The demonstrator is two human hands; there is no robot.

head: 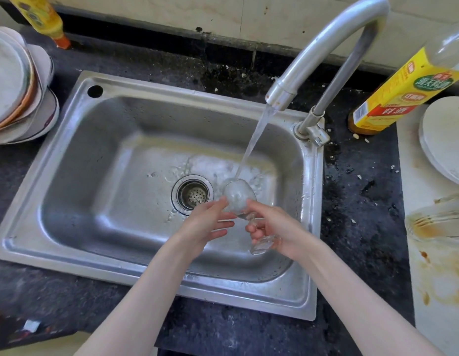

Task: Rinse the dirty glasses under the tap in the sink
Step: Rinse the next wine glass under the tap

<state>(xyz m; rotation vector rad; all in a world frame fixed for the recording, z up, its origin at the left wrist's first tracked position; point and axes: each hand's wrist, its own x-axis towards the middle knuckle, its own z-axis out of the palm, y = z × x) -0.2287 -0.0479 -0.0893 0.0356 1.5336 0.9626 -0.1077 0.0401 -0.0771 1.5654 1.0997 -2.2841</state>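
A clear stemmed glass (238,195) hangs tilted over the steel sink (76,140), its bowl pointing away from me. Water runs from the curved tap (326,57) and strikes the rim of the bowl. My right hand (275,231) grips the stem, with the foot of the glass beside its palm. My left hand (210,222) touches the left side of the bowl with straight fingers. Another dirty glass (436,222) lies on its side on the stained white board at the right edge.
The drain strainer (193,194) sits just left of the glass. Stacked plates (17,88) stand on the left counter, white plates (446,140) at the right. A yellow-labelled bottle (400,91) stands behind the tap base, another yellow bottle (41,19) at top left.
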